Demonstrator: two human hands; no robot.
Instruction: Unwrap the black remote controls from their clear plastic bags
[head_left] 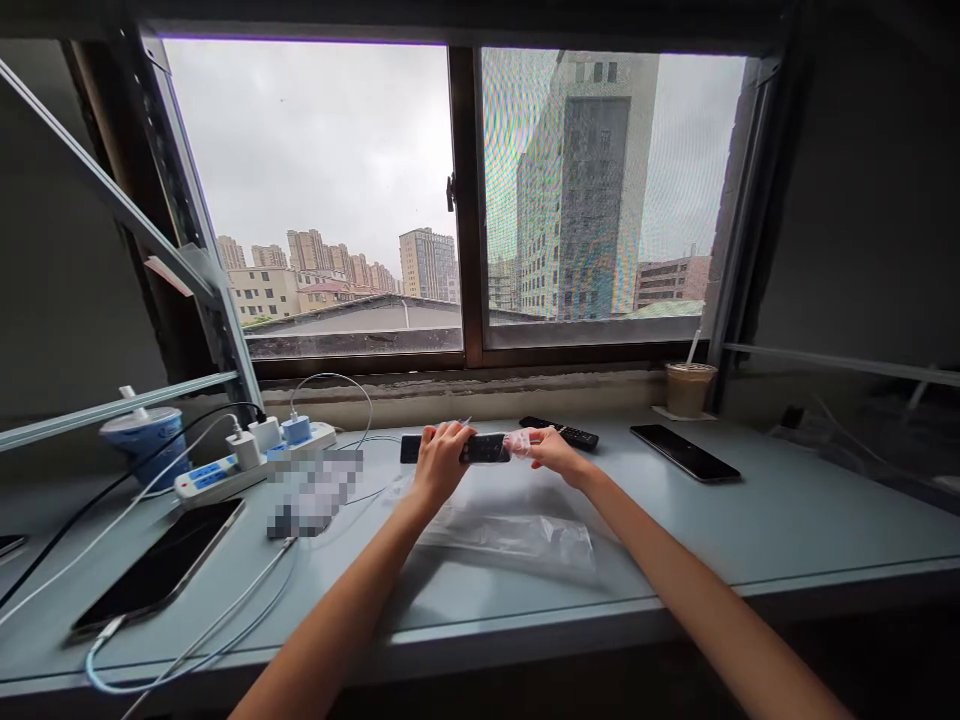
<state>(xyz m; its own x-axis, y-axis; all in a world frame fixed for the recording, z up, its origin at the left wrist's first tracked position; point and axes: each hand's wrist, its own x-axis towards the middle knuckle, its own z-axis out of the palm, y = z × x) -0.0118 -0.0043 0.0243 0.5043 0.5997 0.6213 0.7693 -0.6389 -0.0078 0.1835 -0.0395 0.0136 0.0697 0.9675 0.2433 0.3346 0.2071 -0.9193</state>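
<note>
Above the desk (645, 540), my left hand (442, 462) is closed around a black remote control (487, 449), held sideways with small buttons facing me. At its right end, my right hand (559, 456) pinches crumpled clear plastic film (517, 444). Whether that film wraps the whole remote, I cannot tell. Below my hands a clear plastic bag (510, 545) lies flat on the desk. Just behind my right hand rests a second black remote (576, 436), partly hidden by it.
On the left are a white power strip (217, 478) with plugs and cables, a charging phone (161, 570) and a blue cup (146, 450). To the right lie a dark phone (684, 452) and an iced drink cup (688, 390) with a straw. A window (465, 220) stands behind the desk.
</note>
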